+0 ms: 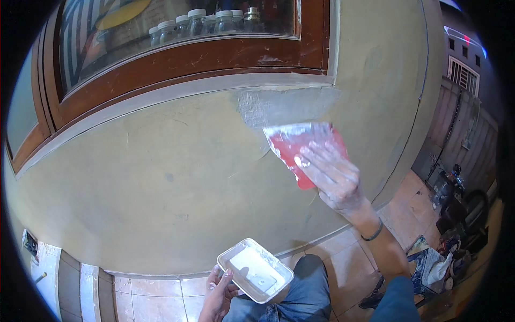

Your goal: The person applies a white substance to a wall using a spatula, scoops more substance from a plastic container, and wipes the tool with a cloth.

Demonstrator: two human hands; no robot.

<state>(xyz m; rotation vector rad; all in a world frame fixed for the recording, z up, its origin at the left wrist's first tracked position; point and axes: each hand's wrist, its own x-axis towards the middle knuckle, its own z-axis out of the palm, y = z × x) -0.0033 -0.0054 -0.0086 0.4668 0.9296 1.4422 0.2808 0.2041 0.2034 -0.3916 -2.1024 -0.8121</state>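
Red scraper (300,150) (fingers (327,166) clamped) meets grey patch (284,104) edge; left fingers (220,284) grip tray (255,270).

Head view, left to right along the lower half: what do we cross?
Left hand → white tray that it holds → right hand pressing a red scraper to the yellow wall → dark wristband → cluttered gear on the floor.

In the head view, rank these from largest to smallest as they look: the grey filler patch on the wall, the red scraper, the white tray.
1. Grey filler patch, widest.
2. White tray and red scraper look about alike; the tray sits nearer the camera, so unranked.
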